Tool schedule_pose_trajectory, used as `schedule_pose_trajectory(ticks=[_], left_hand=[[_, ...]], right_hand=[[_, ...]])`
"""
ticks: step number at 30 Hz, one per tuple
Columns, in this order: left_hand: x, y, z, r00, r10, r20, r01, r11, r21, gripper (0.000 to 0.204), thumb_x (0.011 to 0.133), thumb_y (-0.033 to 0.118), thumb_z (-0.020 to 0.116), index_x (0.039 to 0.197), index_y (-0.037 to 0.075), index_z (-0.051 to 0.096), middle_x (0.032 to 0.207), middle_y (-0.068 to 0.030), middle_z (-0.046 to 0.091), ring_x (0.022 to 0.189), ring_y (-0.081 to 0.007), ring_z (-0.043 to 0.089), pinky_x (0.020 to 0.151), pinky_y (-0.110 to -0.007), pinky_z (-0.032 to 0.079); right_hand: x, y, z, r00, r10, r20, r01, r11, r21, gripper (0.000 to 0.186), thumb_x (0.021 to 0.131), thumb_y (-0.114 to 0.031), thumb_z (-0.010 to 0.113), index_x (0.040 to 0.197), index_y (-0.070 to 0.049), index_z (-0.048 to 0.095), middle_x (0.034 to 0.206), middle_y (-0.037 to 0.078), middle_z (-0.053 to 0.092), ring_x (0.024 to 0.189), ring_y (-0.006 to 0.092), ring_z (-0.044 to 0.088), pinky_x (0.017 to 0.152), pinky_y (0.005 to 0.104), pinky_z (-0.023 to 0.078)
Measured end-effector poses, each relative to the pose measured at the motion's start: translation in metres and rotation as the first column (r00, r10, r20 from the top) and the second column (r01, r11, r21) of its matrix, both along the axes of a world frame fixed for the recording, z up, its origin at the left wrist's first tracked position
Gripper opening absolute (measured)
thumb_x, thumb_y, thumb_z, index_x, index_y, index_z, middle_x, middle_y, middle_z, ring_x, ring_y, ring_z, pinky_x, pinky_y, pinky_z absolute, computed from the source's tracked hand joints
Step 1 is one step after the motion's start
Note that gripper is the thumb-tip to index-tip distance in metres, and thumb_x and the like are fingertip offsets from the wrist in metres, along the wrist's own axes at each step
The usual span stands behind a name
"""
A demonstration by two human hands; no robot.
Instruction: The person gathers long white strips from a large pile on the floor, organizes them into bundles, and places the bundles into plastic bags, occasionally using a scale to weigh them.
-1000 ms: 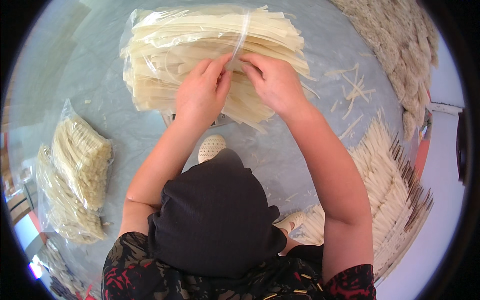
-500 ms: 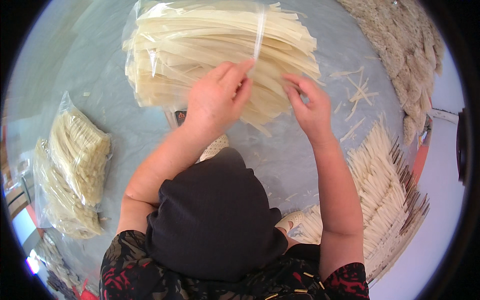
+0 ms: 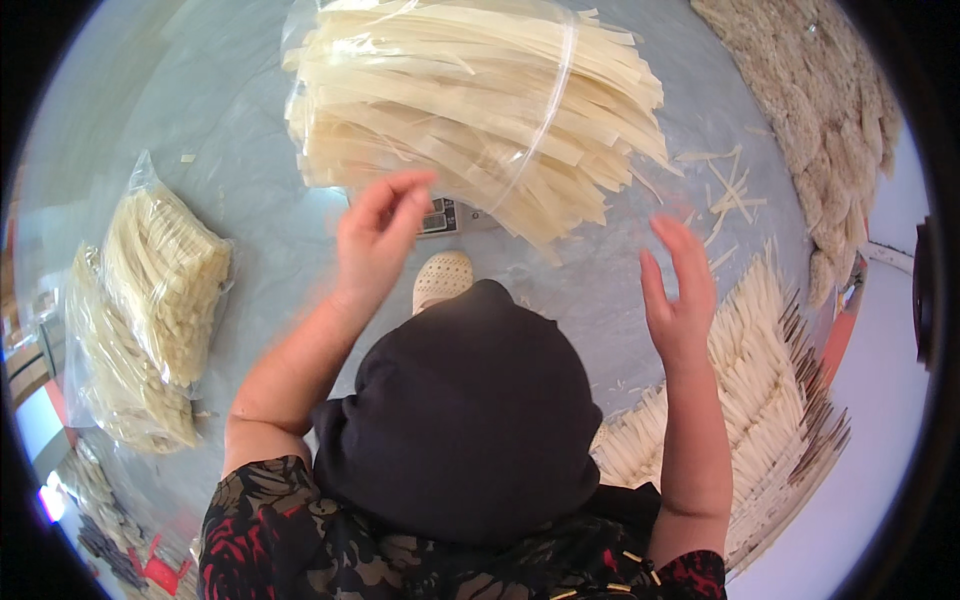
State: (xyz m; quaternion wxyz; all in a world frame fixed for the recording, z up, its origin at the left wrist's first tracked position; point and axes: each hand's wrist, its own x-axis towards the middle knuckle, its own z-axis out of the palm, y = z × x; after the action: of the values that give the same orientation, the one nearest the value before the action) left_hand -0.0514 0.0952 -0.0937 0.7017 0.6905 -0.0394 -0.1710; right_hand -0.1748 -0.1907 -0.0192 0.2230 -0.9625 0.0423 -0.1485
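Strips of flat, pale cream material in a bundle partly sheathed in clear plastic (image 3: 450,110) lie at the far middle of the scene, a narrow, translucent whitish band (image 3: 561,80) running across them right of centre. My left hand (image 3: 372,240) is at the bundle's near edge, fingers loosely bent and thumb slightly apart from the forefinger; whether the blurred fingertips touch the plastic I cannot tell. My right hand (image 3: 682,290) is open to the right — thumb and fingers spread apart, well clear of the bundle. Just under its near edge, beside my left fingers, a grey scale with a dark display panel (image 3: 440,217) peeks out. Loose cream strips (image 3: 735,200) lie scattered beyond my right hand, and a layered stack of pale strips with brown ends (image 3: 755,365) lies nearer, to the right. Two clear plastic bags of cream strips (image 3: 165,280) rest together on the left.
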Motion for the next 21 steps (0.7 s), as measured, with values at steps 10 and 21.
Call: schedule_pose_trajectory(ticks=[10,21], left_hand=[[-0.109,0.051,-0.066,0.633,-0.712,-0.303,0.764,0.513,0.391,0.039,0.093,0.03,0.059,0.121,0.003,0.061,0.117,-0.0086,0.064,0.108,-0.0218,0.059,0.094,-0.036,0.045],[-0.149,0.044,-0.039,0.467,-0.816,-0.341,0.855,0.318,0.41,0.044,0.094,0.032,0.058,0.129,0.006,0.055,0.127,-0.0092,0.058,0.117,-0.0223,0.053,0.1,-0.036,0.04]], right_hand=[[-0.235,-0.044,0.075,0.865,-0.391,-0.314,0.385,0.919,-0.082,0.015,0.088,-0.002,0.062,0.102,0.0,0.067,0.096,0.016,0.069,0.088,0.0259,0.067,0.08,0.0323,0.051],[-0.466,-0.049,0.134,0.593,-0.799,-0.096,0.804,0.583,0.119,0.019,0.091,-0.009,0.062,0.107,0.0,0.068,0.091,0.01,0.071,0.081,0.0131,0.066,0.076,0.0265,0.053]])
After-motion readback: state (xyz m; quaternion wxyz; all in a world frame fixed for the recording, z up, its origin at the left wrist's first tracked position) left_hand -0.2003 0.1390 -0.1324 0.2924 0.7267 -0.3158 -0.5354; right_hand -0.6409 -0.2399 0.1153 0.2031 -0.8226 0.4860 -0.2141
